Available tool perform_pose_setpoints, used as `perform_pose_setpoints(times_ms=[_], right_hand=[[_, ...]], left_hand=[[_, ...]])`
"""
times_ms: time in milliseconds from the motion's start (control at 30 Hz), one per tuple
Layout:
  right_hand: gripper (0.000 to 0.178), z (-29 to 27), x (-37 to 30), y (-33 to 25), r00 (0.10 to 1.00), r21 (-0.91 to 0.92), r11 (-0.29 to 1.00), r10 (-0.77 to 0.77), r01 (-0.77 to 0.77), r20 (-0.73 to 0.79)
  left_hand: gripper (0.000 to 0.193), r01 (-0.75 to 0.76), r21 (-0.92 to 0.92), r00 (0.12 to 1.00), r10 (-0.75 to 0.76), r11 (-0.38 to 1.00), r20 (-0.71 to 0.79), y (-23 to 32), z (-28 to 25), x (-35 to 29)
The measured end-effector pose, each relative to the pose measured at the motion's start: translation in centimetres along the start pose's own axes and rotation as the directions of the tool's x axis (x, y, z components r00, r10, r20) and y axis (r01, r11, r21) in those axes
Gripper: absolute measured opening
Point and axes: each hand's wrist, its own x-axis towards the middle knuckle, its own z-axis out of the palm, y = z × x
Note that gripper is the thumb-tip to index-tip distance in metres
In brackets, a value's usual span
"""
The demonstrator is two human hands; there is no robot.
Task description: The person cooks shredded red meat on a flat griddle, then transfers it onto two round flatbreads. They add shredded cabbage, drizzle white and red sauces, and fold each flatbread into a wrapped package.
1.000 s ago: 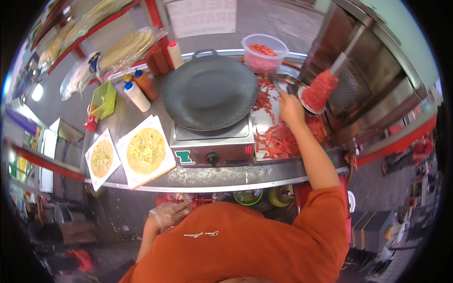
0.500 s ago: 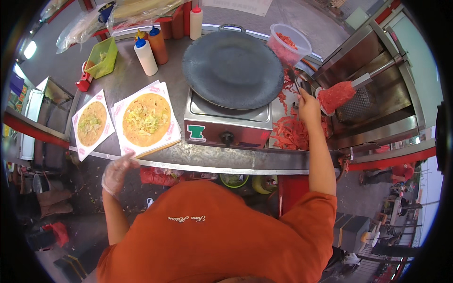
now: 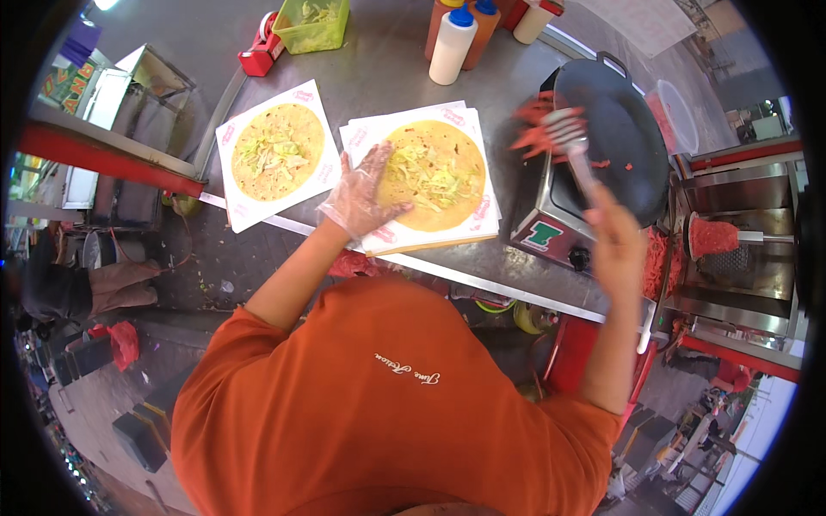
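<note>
My left hand (image 3: 370, 191), in a clear plastic glove, lies with fingers spread over the left edge of a round flatbread (image 3: 439, 202). Shredded lettuce (image 3: 430, 176) tops this flatbread, which rests on a stack of printed white paper (image 3: 477, 228). My right hand (image 3: 615, 232), blurred by motion, is closed round the handle of a metal serving fork (image 3: 575, 146). Red meat shreds (image 3: 533, 125) hang at its tines, left of the dark griddle pan (image 3: 615, 120). A second flatbread (image 3: 297, 129) with lettuce lies on paper at the left.
The pan sits on a steel burner (image 3: 551, 198). Squeeze bottles (image 3: 452, 43) stand at the back, near a green basket (image 3: 323, 34) and a red tape dispenser (image 3: 261, 52). Cut meat (image 3: 658, 262) and a meat spit (image 3: 712, 236) are at right. A plastic tub (image 3: 675, 120) stands beyond the pan.
My right hand has swung left from the meat tray with the fork, bringing up meat shreds. My left hand has moved from the paper's corner onto the flatbread. The view has turned left.
</note>
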Motion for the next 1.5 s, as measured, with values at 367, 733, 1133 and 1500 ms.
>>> perform_pose_setpoints(times_ms=[367, 733, 1133, 1500], right_hand=[[0.042, 14.9, -8.7, 0.0, 0.995, 0.082, 0.996, 0.026, -0.034, 0.098], [0.046, 12.3, -8.6, 0.3, 0.996, 0.090, 0.994, 0.059, -0.065, 0.060], [0.045, 14.5, -10.5, -0.2, 0.977, 0.205, 0.955, 0.214, -0.215, 0.028], [0.044, -1.2, -1.2, 1.0, 0.886, -0.200, 0.888, 0.341, -0.413, -0.314]], left_hand=[[0.089, -0.157, -0.182, 0.982, 0.133, 0.971, -0.134, -1.7, 1.2, -0.2], [0.020, -0.279, 0.047, 0.960, 0.279, 0.959, -0.010, 1.1, -0.2, 1.2], [0.018, -0.052, -0.058, 0.966, 0.035, 0.997, -0.257, 2.2, -2.2, -3.7], [0.011, -0.381, -0.444, 0.924, 0.353, 0.811, -0.148, 1.8, -2.2, -3.0]])
